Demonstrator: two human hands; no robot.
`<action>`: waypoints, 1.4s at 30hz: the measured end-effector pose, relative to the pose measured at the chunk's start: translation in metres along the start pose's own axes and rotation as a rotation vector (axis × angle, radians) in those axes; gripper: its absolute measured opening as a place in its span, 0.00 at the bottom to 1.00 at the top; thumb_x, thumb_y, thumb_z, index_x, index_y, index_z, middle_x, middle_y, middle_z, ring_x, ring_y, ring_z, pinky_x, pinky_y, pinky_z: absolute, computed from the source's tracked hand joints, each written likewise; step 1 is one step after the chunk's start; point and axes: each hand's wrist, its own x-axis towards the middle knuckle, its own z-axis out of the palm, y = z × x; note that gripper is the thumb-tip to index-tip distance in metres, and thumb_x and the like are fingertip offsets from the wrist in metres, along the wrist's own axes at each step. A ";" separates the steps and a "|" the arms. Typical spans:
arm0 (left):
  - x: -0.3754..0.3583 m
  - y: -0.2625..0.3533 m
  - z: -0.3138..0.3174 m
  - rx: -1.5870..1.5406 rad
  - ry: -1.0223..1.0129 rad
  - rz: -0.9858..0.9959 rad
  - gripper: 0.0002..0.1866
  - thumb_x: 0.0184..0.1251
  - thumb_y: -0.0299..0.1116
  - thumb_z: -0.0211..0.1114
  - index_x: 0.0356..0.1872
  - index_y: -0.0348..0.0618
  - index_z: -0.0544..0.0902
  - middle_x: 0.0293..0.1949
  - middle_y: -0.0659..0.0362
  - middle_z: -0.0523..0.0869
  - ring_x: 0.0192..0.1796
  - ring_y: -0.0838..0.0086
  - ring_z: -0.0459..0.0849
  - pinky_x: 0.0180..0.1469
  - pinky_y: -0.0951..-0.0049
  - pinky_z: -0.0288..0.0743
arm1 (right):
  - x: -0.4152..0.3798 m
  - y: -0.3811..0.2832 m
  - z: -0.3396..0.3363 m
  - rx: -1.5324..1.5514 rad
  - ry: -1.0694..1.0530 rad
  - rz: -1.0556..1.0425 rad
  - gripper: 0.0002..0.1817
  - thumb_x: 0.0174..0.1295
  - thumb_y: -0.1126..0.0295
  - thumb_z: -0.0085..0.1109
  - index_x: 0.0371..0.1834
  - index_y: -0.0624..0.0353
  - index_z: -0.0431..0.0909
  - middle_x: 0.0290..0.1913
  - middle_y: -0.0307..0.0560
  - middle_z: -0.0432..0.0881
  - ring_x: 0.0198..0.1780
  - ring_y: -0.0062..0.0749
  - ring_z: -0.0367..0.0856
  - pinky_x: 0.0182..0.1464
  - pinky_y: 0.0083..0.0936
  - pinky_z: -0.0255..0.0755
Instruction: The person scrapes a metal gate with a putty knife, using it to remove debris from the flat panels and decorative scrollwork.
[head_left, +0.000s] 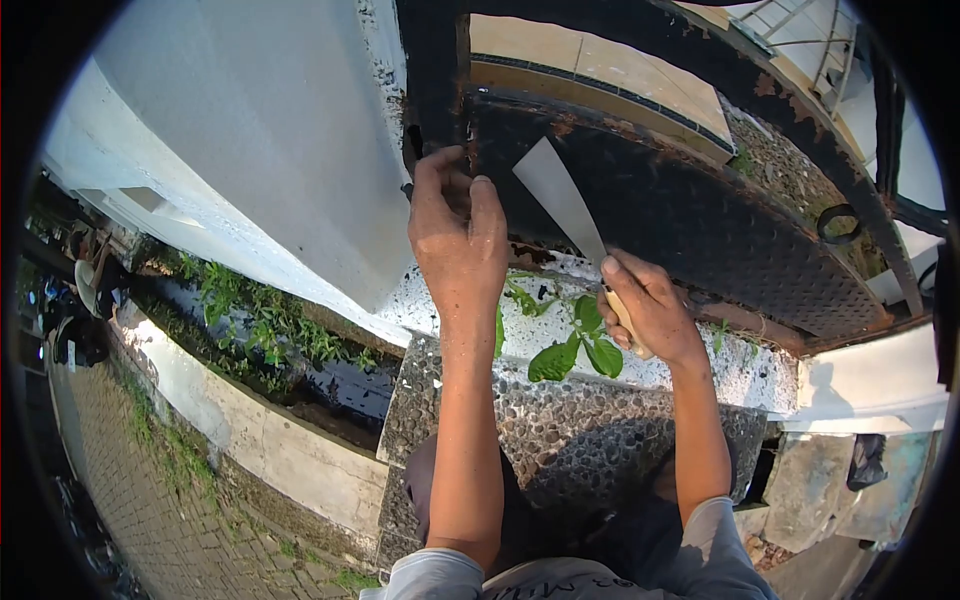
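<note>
A putty knife (565, 200) with a wide metal blade and a pale wooden handle is in my right hand (650, 308), its fingers wrapped round the handle and the blade pointing up and left. The blade is in front of the black metal gate panel (680, 200). My left hand (460, 215) is raised at the rusty black gate post (435, 60), beside the white wall (270, 130). Its fingers are bent, with the thumb and fingertips apart, and nothing shows between them.
Green leafy plants (570, 350) grow by the paint-flecked white ledge (530, 320) under the gate. Below is a pebbled step (560, 400). A ditch with weeds (250, 310) and a brick-paved path (160, 450) lie at the left, where a person (92, 280) is partly visible.
</note>
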 end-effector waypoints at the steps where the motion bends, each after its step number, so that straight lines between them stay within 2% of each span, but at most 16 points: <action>1: -0.005 0.003 0.002 0.276 -0.076 0.095 0.21 0.60 0.29 0.59 0.55 0.39 0.73 0.41 0.52 0.81 0.37 0.60 0.82 0.44 0.65 0.76 | -0.001 -0.002 -0.001 -0.014 -0.018 -0.026 0.24 0.76 0.55 0.41 0.64 0.59 0.71 0.14 0.31 0.62 0.13 0.13 0.60 0.16 0.17 0.59; 2: -0.009 0.005 0.005 0.554 -0.150 0.187 0.23 0.58 0.29 0.60 0.56 0.38 0.73 0.41 0.50 0.81 0.38 0.58 0.83 0.43 0.65 0.76 | -0.002 -0.002 -0.002 -0.028 -0.040 -0.049 0.24 0.76 0.55 0.40 0.63 0.60 0.71 0.13 0.32 0.62 0.12 0.13 0.60 0.15 0.17 0.59; 3: -0.010 0.001 0.007 0.687 -0.169 0.240 0.30 0.54 0.29 0.62 0.61 0.40 0.67 0.45 0.44 0.80 0.39 0.51 0.84 0.39 0.61 0.78 | -0.005 0.000 -0.004 -0.032 -0.050 -0.051 0.24 0.76 0.54 0.40 0.61 0.61 0.72 0.13 0.32 0.62 0.12 0.13 0.60 0.15 0.17 0.59; 4: -0.012 -0.003 0.008 0.719 -0.195 0.223 0.33 0.54 0.29 0.63 0.64 0.40 0.64 0.46 0.43 0.80 0.39 0.50 0.85 0.39 0.60 0.79 | -0.009 0.003 -0.007 -0.034 -0.060 -0.052 0.24 0.76 0.54 0.40 0.60 0.62 0.73 0.13 0.32 0.62 0.12 0.13 0.60 0.15 0.18 0.59; 6: -0.017 -0.005 0.009 0.782 -0.245 0.187 0.38 0.54 0.30 0.63 0.68 0.40 0.58 0.48 0.40 0.79 0.39 0.49 0.85 0.38 0.57 0.79 | -0.018 0.008 -0.011 -0.037 -0.058 -0.030 0.21 0.76 0.54 0.40 0.50 0.62 0.73 0.14 0.34 0.63 0.13 0.14 0.61 0.15 0.17 0.60; 8: -0.019 -0.009 0.011 0.832 -0.242 0.230 0.45 0.53 0.31 0.65 0.71 0.39 0.50 0.48 0.39 0.78 0.36 0.49 0.85 0.36 0.58 0.80 | -0.029 0.012 -0.015 -0.041 -0.031 0.016 0.19 0.75 0.56 0.42 0.35 0.61 0.71 0.17 0.37 0.68 0.14 0.15 0.65 0.16 0.16 0.62; 9: -0.021 -0.011 0.012 0.857 -0.238 0.253 0.49 0.52 0.31 0.65 0.73 0.38 0.46 0.48 0.38 0.78 0.34 0.49 0.85 0.35 0.58 0.80 | -0.033 0.015 -0.018 -0.057 -0.026 0.027 0.20 0.75 0.56 0.42 0.33 0.61 0.70 0.17 0.38 0.68 0.14 0.16 0.64 0.15 0.17 0.62; 13: -0.026 -0.020 0.014 1.056 -0.316 0.194 0.57 0.48 0.34 0.68 0.75 0.36 0.38 0.47 0.42 0.77 0.34 0.54 0.86 0.34 0.60 0.79 | -0.042 0.026 -0.025 0.037 -0.029 0.030 0.21 0.76 0.54 0.41 0.49 0.63 0.73 0.15 0.34 0.63 0.13 0.14 0.61 0.16 0.17 0.59; 16: -0.025 -0.020 0.016 1.081 -0.268 0.225 0.57 0.48 0.35 0.68 0.75 0.36 0.38 0.49 0.42 0.76 0.34 0.55 0.86 0.35 0.58 0.78 | -0.047 0.030 -0.030 0.089 -0.025 0.027 0.23 0.76 0.55 0.40 0.59 0.63 0.70 0.16 0.34 0.64 0.14 0.14 0.61 0.16 0.17 0.59; 18: -0.024 -0.016 0.016 1.099 -0.289 0.180 0.56 0.49 0.35 0.67 0.75 0.39 0.38 0.50 0.42 0.75 0.35 0.54 0.86 0.36 0.56 0.77 | -0.050 0.029 -0.034 0.111 -0.031 0.019 0.25 0.76 0.56 0.41 0.67 0.63 0.66 0.16 0.34 0.65 0.14 0.14 0.61 0.16 0.17 0.59; 29: -0.016 -0.006 0.008 1.157 -0.221 0.183 0.41 0.56 0.34 0.62 0.71 0.47 0.52 0.40 0.43 0.82 0.38 0.48 0.85 0.39 0.49 0.78 | -0.068 0.024 -0.045 0.135 0.015 0.013 0.24 0.76 0.59 0.41 0.68 0.63 0.65 0.17 0.35 0.66 0.14 0.14 0.61 0.17 0.17 0.60; 32: -0.011 -0.006 0.009 1.094 -0.223 0.146 0.43 0.52 0.31 0.67 0.71 0.43 0.55 0.36 0.48 0.82 0.36 0.52 0.86 0.39 0.50 0.75 | -0.071 0.026 -0.047 0.150 0.011 -0.038 0.25 0.76 0.59 0.42 0.68 0.63 0.65 0.16 0.35 0.65 0.14 0.14 0.61 0.17 0.17 0.59; 35: -0.010 0.002 0.010 1.052 -0.231 0.112 0.39 0.52 0.31 0.67 0.67 0.40 0.60 0.34 0.47 0.83 0.35 0.52 0.86 0.36 0.52 0.77 | -0.074 0.024 -0.049 0.105 0.007 -0.057 0.25 0.76 0.59 0.42 0.69 0.62 0.65 0.15 0.34 0.64 0.14 0.14 0.60 0.17 0.17 0.59; 38: -0.010 -0.030 0.007 1.248 -0.401 0.058 0.29 0.57 0.36 0.63 0.60 0.45 0.65 0.36 0.49 0.86 0.42 0.51 0.86 0.42 0.54 0.79 | -0.077 0.022 -0.049 0.115 0.009 -0.081 0.25 0.76 0.58 0.41 0.69 0.62 0.65 0.14 0.34 0.63 0.13 0.14 0.59 0.16 0.17 0.58; 42: -0.019 -0.032 0.004 1.006 -0.347 0.169 0.31 0.53 0.34 0.68 0.58 0.39 0.67 0.36 0.46 0.83 0.37 0.51 0.86 0.37 0.55 0.79 | -0.077 0.019 -0.051 0.094 0.013 -0.086 0.25 0.76 0.58 0.41 0.69 0.62 0.65 0.14 0.33 0.63 0.13 0.13 0.59 0.16 0.17 0.58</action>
